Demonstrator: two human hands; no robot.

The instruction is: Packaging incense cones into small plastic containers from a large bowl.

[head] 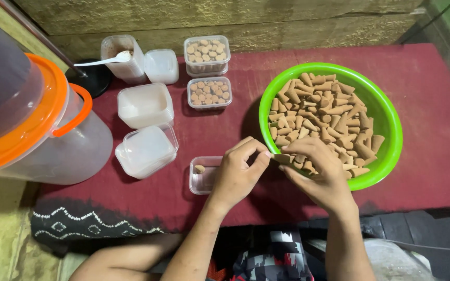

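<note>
In the head view, both forearms are seen rising from the lower edge and converging over the red cloth. The left hand is held with the wrist bent slightly inward, the thumb and forefinger pinched together at their tips; whether anything is gripped between them cannot be told. The right hand is laid palm-down across the near rim of the green bowl, the fingers curled, and a tan cone is grasped between its fingertips, pointing toward the left hand's pinch. The two grips are nearly touching, the cone lying just between them.

Directly beyond the right-hand grip, the bowl is filled with a heap of tan cones. Just beside the left hand, on its outer side, a small clear box is set on the cloth, with a single cone lying inside it. Farther beyond the left-hand grip, two small clear boxes packed with upright cones are stacked one behind the other. Well to the outer side of the left hand, empty clear boxes with lids, a tub holding a white spoon, and a large clear bucket with an orange lid are placed.
</note>
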